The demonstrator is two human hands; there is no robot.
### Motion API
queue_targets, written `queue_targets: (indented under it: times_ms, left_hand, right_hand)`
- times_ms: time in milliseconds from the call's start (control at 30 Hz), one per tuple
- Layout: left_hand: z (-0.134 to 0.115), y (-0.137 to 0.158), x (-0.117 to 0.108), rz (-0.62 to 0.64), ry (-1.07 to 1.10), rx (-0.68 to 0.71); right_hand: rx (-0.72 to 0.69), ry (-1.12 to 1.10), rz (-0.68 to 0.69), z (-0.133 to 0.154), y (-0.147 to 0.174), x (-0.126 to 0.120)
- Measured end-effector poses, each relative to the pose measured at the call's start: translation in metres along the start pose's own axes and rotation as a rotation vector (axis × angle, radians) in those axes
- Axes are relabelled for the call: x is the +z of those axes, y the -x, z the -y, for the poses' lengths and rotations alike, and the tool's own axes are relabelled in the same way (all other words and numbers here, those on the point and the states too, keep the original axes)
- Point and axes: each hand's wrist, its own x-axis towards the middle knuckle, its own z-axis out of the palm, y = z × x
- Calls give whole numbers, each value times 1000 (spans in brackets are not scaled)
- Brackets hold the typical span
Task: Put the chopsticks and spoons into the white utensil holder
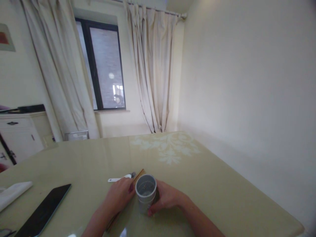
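A grey cylindrical cup [145,198] with a pale rim stands upright on the table, its inside facing me. My right hand [166,196] is wrapped round the cup's right side, thumb at the front near the base. Just left of the cup, my left hand [121,194] is closed over a bundle of brown chopsticks [139,174]. Their tips stick out beyond the hand and the other ends show below the wrist; most of the fingers are hidden. Behind the left hand lies a white spoon [117,180], with a small dark metal end beside it.
The glossy olive table [222,197] has a white floral pattern at its far end. A black tablet or phone [44,210] and a white cloth or tissue [14,194] lie at left. A wall borders the right side; curtains, a window and a white cabinet [22,131] stand beyond.
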Motion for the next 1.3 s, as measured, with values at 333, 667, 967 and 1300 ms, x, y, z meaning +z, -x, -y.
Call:
queue_targets:
  times_ms: [333, 667, 967, 1300]
  left_hand:
    - [13, 1, -6, -55, -32, 29]
    - [18, -5, -3, -76, -8, -33]
    - [24, -13, 5, -122, -44, -79]
    - [28, -17, 13, -256, 103, -15]
  right_hand:
    - [28, 241, -389, -33, -7, 14]
    - [89, 366, -502, -38, -17, 16]
    - [153, 615, -515, -42, -37, 14]
    - [144, 639, -547, -42, -33, 17]
